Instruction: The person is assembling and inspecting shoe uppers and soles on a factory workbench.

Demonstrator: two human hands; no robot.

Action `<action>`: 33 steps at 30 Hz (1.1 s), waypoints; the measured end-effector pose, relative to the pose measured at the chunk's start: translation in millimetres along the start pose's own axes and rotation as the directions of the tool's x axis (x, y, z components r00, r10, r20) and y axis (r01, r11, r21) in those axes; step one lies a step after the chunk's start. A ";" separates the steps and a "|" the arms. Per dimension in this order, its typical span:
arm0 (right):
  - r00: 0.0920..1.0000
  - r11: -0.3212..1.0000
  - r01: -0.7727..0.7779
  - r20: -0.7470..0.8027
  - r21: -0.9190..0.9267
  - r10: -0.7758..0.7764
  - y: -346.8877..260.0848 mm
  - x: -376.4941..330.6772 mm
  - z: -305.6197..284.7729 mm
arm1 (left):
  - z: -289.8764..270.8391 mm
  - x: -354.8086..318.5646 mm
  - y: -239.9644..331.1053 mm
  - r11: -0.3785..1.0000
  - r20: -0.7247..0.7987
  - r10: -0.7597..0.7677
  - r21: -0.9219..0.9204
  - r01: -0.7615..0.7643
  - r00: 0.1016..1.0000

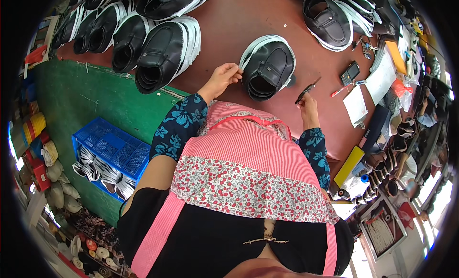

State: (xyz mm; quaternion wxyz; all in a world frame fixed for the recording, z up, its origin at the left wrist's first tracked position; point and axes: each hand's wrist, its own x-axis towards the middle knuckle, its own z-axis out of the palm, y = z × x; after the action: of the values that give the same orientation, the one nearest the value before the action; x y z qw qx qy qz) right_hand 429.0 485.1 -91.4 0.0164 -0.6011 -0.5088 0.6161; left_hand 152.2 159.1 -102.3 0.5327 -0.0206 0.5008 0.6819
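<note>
A black shoe with a white sole (267,68) lies on the dark red table (229,25) in front of me. My left hand (221,80) touches the white edge of its sole on the left side, fingers pinched on the rim. To the right of the shoe, my right hand (308,108) is closed around a thin dark tool (307,89) that looks like a pair of scissors or pliers, its tip pointing up and right. The tool does not touch the shoe.
A row of finished black shoes (143,39) lies at the upper left, more at the upper right (334,20). A phone (350,72), papers (363,94) and small items sit at the right. A blue crate (112,151) with white strips stands on the green floor.
</note>
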 end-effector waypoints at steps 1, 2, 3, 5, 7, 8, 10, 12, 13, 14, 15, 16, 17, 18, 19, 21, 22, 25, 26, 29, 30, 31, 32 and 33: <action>0.994 0.991 -0.011 0.113 0.135 -0.004 -5.8 -3.2 -1.5 | -2.8 -2.2 -6.8 0.995 -0.033 0.036 -0.093 -0.039 0.999; 0.994 0.991 -0.009 0.113 0.131 -0.006 -7.6 -7.6 1.2 | -5.9 -3.4 -12.9 0.980 -0.070 0.068 -0.184 -0.080 0.995; 0.982 0.989 0.138 0.118 0.063 -0.144 -17.4 -24.1 15.1 | -6.6 -5.3 -15.6 0.979 -0.073 0.067 -0.187 -0.079 0.995; 0.951 0.960 0.281 0.135 -0.009 -0.277 -44.2 -59.4 38.2 | -6.7 -12.6 -18.7 0.982 -0.168 0.072 -0.160 -0.099 0.983; 0.891 0.875 0.418 0.296 -0.243 -0.343 -78.1 -91.6 57.2 | -8.4 -18.5 -21.8 0.971 -0.231 0.083 -0.202 -0.131 0.969; 0.792 0.629 0.610 0.342 -0.482 -0.506 -99.3 -115.7 71.5 | -10.9 -21.1 -25.3 0.957 -0.292 0.090 -0.239 -0.164 0.952; 0.637 0.348 0.756 0.501 -0.555 -0.586 -123.4 -130.0 84.6 | -15.8 -25.7 -29.2 0.967 -0.292 0.091 -0.202 -0.154 0.952; 0.380 -0.099 0.847 0.724 -0.522 -0.575 -141.5 -132.6 102.3 | -16.4 -28.7 -30.3 0.975 -0.295 0.093 -0.165 -0.146 0.951; 0.380 -0.098 0.847 0.724 -0.522 -0.576 -151.6 -131.9 113.3 | -13.5 -29.6 -27.5 0.976 -0.298 0.100 -0.158 -0.153 0.949; 0.310 -0.278 0.828 0.810 -0.487 -0.498 -162.7 -131.2 125.0 | -10.7 -30.7 -24.4 0.976 -0.301 0.109 -0.151 -0.160 0.947; 0.253 -0.446 0.785 0.880 -0.429 -0.402 -172.3 -130.7 136.5 | -7.4 -31.5 -20.3 0.976 -0.297 0.108 -0.149 -0.158 0.949; 0.252 -0.446 0.785 0.879 -0.430 -0.404 -180.1 -129.4 149.7 | -4.3 -32.3 -17.6 0.980 -0.294 0.123 -0.115 -0.163 0.948; 0.218 -0.540 0.754 0.918 -0.374 -0.331 -186.5 -128.6 163.9 | -1.1 -33.1 -14.8 0.983 -0.290 0.136 -0.081 -0.166 0.947; 0.186 -0.627 0.717 0.950 -0.306 -0.251 -189.7 -129.4 176.7 | 0.6 -33.1 -14.8 0.982 -0.291 0.139 -0.080 -0.169 0.947; 0.181 -0.628 0.717 0.951 -0.303 -0.252 -190.0 -131.8 188.6 | 0.8 -33.3 -14.1 0.981 -0.294 0.158 -0.058 -0.183 0.943; 0.163 -0.772 0.610 0.982 -0.177 -0.096 -190.2 -140.1 210.6 | 3.3 -33.6 -12.0 0.980 -0.297 0.180 -0.032 -0.198 0.938; 0.215 -0.835 0.538 0.977 -0.118 0.001 -190.8 -145.9 218.7 | 5.8 -33.4 -10.6 0.978 -0.300 0.188 -0.030 -0.206 0.935; 0.303 -0.815 0.568 0.950 -0.115 0.077 -199.2 -157.2 225.6 | -2.0 -32.8 -11.3 0.976 -0.348 0.196 -0.020 -0.216 0.917; 0.258 -0.753 0.619 0.963 -0.224 -0.074 -195.4 -144.0 222.4 | -5.8 -32.8 -13.5 0.977 -0.387 0.192 -0.015 -0.215 0.902; 0.305 -0.374 0.792 0.844 -0.482 -0.441 -210.7 -122.4 172.3 | -28.8 -47.9 -24.6 0.536 -0.236 0.638 0.820 -0.203 0.733; 0.345 -0.235 0.798 0.741 -0.555 -0.576 -209.5 -117.4 148.4 | -17.6 -53.7 -13.8 0.532 -0.228 0.637 0.821 -0.207 0.736; 0.459 -0.090 0.750 0.613 -0.656 -0.643 -201.1 -106.5 119.4 | 2.2 -62.5 10.0 0.297 -0.084 0.765 0.926 -0.235 0.638; 0.455 0.031 0.765 0.505 -0.644 -0.733 -185.4 -94.3 95.6 | 16.9 -72.5 25.7 0.040 0.084 0.847 0.974 -0.221 0.524; 0.455 0.147 0.775 0.380 -0.615 -0.806 -163.7 -82.6 71.6 | 29.4 -75.0 27.5 0.225 0.025 0.786 0.919 -0.324 0.618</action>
State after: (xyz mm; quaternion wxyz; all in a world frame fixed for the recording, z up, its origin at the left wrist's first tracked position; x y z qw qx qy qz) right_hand 300.8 468.3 57.0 0.1079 -0.2081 -0.9404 0.2465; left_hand 178.9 128.7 -27.3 0.0397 0.2791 0.8459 0.4527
